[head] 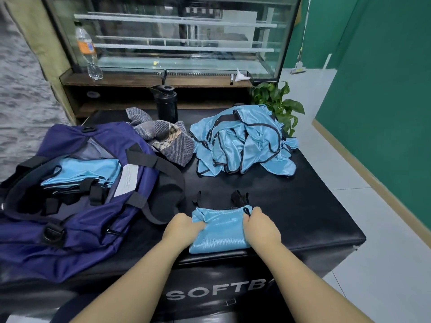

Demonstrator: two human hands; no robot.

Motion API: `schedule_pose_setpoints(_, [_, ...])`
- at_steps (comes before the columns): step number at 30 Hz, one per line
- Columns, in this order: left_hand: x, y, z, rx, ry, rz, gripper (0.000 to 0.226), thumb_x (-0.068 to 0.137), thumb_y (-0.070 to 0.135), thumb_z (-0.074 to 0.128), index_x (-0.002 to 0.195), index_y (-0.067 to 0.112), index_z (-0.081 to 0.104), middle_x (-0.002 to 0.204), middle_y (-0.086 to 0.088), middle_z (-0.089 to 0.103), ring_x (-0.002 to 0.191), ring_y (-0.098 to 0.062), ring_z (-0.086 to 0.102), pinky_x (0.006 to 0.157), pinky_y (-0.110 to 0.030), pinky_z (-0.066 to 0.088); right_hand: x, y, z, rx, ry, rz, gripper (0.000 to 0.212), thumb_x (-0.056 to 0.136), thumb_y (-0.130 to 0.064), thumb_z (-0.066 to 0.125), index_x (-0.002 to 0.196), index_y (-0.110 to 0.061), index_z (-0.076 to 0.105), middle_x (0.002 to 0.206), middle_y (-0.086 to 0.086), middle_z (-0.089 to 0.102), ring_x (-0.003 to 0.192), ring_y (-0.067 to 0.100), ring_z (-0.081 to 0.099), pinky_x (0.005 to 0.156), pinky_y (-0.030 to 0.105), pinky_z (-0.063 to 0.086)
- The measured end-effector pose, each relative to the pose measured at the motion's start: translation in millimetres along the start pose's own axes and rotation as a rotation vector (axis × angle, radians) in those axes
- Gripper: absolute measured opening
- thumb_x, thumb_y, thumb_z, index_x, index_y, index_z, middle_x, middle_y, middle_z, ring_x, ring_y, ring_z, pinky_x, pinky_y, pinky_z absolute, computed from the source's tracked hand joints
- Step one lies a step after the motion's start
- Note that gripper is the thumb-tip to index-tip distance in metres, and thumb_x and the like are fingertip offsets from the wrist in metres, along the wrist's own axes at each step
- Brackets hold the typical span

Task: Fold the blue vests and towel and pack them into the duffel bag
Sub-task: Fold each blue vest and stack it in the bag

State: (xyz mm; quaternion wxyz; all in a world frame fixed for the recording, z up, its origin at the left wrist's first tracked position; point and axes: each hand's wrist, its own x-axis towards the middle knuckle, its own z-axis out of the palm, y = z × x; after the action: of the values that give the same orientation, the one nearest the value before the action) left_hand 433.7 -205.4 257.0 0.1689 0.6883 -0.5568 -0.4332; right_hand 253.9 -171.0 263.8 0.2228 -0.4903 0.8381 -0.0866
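A folded light-blue vest (221,231) lies near the front edge of the black padded box (314,217). My left hand (184,227) grips its left side and my right hand (261,227) grips its right side, fingers curled into the cloth. The navy duffel bag (70,241) lies open on the left, with folded blue vests (88,171) inside it. A loose heap of blue vests (242,141) sits at the back right. The grey striped towel (163,136) lies crumpled behind the bag.
A black bottle (166,103) stands behind the towel. A glass display case (175,36) with a plastic bottle (87,52) on its ledge fills the back. A green plant (279,103) stands at the right rear corner. Black straps (238,197) lie just beyond the folded vest.
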Motion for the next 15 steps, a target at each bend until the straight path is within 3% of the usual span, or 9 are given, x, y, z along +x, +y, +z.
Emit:
schedule_pose_setpoints(2, [-7, 5, 1, -0.069, 0.065, 0.061, 0.035, 0.082, 0.019, 0.062, 0.061, 0.016, 0.034, 0.058, 0.004, 0.036, 0.053, -0.013, 0.033, 0.051, -0.028, 0.026, -3, -1, -6, 0.043, 0.061, -0.063, 0.019, 0.099, -0.027, 0.041, 0.111, -0.013, 0.041, 0.114, 0.006, 0.055, 0.094, 0.025, 0.053, 0.073, 0.034, 0.044])
schedule_pose_setpoints(4, [-17, 11, -5, -0.096, 0.131, 0.148, 0.027, 0.085, 0.018, 0.059, 0.07, 0.016, 0.036, 0.066, 0.005, 0.041, 0.055, -0.01, 0.036, 0.049, -0.024, 0.028, -7, -4, -15, 0.05, 0.15, -0.24, 0.034, 0.093, -0.02, 0.051, 0.125, -0.016, 0.04, 0.125, 0.003, 0.047, 0.113, 0.023, 0.044, 0.089, 0.034, 0.043])
schedule_pose_setpoints(7, [-26, 25, -22, 0.013, 0.199, 0.293, 0.03, 0.085, 0.021, 0.06, 0.074, 0.021, 0.033, 0.068, 0.006, 0.044, 0.057, -0.01, 0.038, 0.051, -0.026, 0.029, -21, -26, -41, 0.118, 0.188, -0.611, 0.062, 0.086, -0.023, 0.062, 0.141, -0.021, 0.033, 0.141, -0.004, 0.037, 0.133, 0.017, 0.025, 0.109, 0.03, 0.028])
schedule_pose_setpoints(10, [-31, 44, -45, 0.13, 0.194, 0.426, 0.033, 0.081, 0.02, 0.064, 0.073, 0.025, 0.032, 0.069, 0.006, 0.048, 0.062, -0.015, 0.043, 0.054, -0.03, 0.029, -39, -63, -67, 0.099, 0.074, -0.847, 0.072, 0.085, -0.024, 0.063, 0.146, -0.028, 0.026, 0.148, -0.009, 0.029, 0.141, 0.009, 0.011, 0.116, 0.031, 0.012])
schedule_pose_setpoints(12, [-35, 56, -61, 0.176, 0.17, 0.481, 0.029, 0.077, 0.02, 0.066, 0.072, 0.026, 0.038, 0.07, 0.007, 0.054, 0.067, -0.016, 0.047, 0.056, -0.031, 0.032, -43, -85, -77, 0.071, 0.012, -0.922, 0.073, 0.085, -0.021, 0.061, 0.148, -0.028, 0.024, 0.148, -0.007, 0.033, 0.14, 0.008, 0.017, 0.117, 0.032, 0.007])
schedule_pose_setpoints(15, [-37, 65, -85, 0.161, 0.133, 0.493, 0.021, 0.069, 0.017, 0.067, 0.074, 0.026, 0.049, 0.075, 0.007, 0.062, 0.07, -0.014, 0.056, 0.065, -0.032, 0.044, -38, -105, -87, -0.021, -0.079, -0.928, 0.068, 0.084, -0.019, 0.059, 0.144, -0.025, 0.028, 0.131, -0.004, 0.054, 0.124, 0.013, 0.044, 0.119, 0.042, 0.004])
